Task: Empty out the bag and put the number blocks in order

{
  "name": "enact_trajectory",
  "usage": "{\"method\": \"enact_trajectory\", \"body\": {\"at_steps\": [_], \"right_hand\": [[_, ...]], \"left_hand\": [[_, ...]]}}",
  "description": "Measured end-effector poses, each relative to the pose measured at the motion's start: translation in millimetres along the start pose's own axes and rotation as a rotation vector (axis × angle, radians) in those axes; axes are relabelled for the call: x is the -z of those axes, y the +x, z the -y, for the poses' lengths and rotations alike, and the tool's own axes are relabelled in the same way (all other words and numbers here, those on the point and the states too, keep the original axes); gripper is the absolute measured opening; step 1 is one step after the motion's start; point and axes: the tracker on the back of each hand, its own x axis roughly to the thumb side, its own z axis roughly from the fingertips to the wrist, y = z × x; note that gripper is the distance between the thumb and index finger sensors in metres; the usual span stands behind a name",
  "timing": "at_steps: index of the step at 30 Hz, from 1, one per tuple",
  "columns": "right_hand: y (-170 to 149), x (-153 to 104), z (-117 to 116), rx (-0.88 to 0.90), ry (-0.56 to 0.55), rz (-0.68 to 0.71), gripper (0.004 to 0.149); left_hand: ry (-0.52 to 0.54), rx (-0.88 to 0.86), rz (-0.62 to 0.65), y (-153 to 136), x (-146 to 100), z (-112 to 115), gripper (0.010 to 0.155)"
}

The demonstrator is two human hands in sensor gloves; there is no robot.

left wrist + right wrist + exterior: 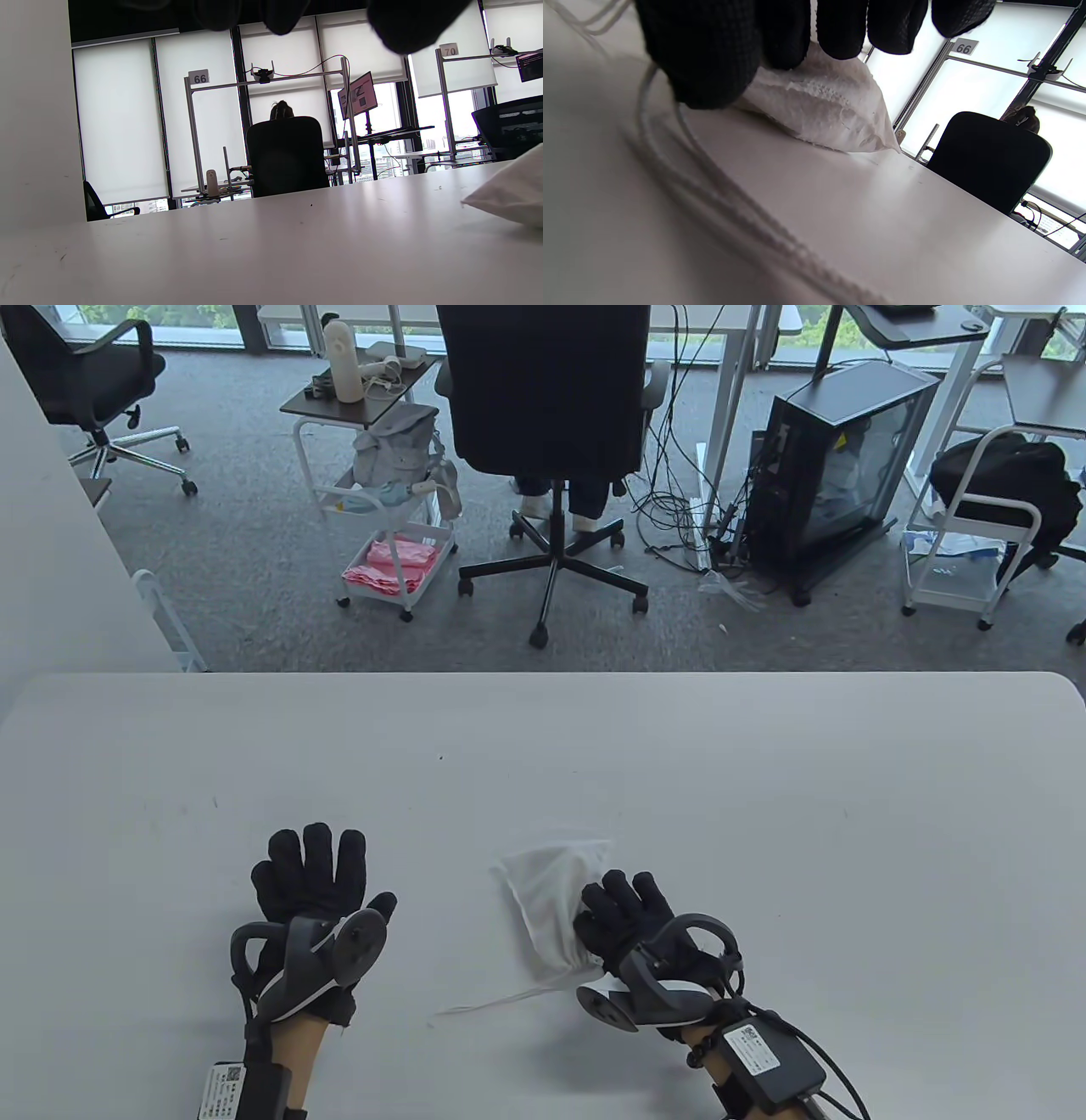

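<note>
A white drawstring bag (550, 899) is seen lying on the white table (764, 780), near its front edge, right of centre. The bag's gathered neck end is covered by the right hand (628, 920), whose gloved fingers (840, 29) are laid over the cloth. In the right wrist view the thumb (704, 55) is pressed down at the bag's near end, fingers bent over the top, so the fabric looks pinched between them; how firm the hold is cannot be told. The bag's cord (496, 1003) is trailed loose across the table towards the left, and is shown blurred in the right wrist view (712, 186).

The left hand (310, 891) is held flat, palm down, fingers straight and slightly spread, well apart from the bag. Nothing is held by it; whether it touches the table cannot be told. The bag's far corner (509, 192) is caught at the right edge of the left wrist view. No number blocks are seen outside the bag; its contents are hidden.
</note>
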Motion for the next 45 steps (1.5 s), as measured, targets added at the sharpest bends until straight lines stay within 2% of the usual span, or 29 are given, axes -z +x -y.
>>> {"method": "enact_trajectory", "body": {"at_steps": [5, 9, 14, 16, 20, 23, 26, 29, 33, 37, 45], "right_hand": [[2, 6, -1, 0.027, -0.025, -0.030, 0.058], [-3, 7, 1, 0.091, -0.062, -0.081, 0.040], [-30, 5, 7, 0.415, -0.083, -0.267, 0.037], [-45, 1, 11, 0.622, -0.120, -0.363, 0.036], [-70, -6, 17, 0.964, -0.215, -0.494, 0.035], [-80, -12, 18, 1.087, -0.276, -0.521, 0.035], [-85, -17, 15, 1.222, -0.289, -0.528, 0.035], [-88, -20, 17, 1.383, -0.320, -0.519, 0.035], [-89, -23, 26, 1.475, -0.368, -0.491, 0.035], [-85, -23, 31, 1.528, -0.380, -0.464, 0.035], [-75, -30, 40, 1.474, -0.364, -0.516, 0.035]], "left_hand": [[0.002, -0.004, -0.003, -1, 0, -1, 0.080], [0.006, -0.001, 0.001, 0, 0, -2, 0.080], [0.011, -0.012, 0.003, -1, 0, -2, 0.078], [0.020, -0.029, 0.005, 0, -1, -4, 0.076], [0.054, -0.101, 0.018, 8, -2, -9, 0.063], [0.072, -0.196, 0.057, 18, -3, -13, 0.056], [0.065, -0.309, 0.095, 31, -4, -17, 0.051], [0.044, -0.462, 0.167, 50, -2, -23, 0.052], [-0.015, -0.685, 0.271, 78, 4, -28, 0.055], [-0.086, -0.818, 0.333, 97, 9, -29, 0.059], [-0.147, -0.887, 0.342, 121, 16, -25, 0.058]]}}
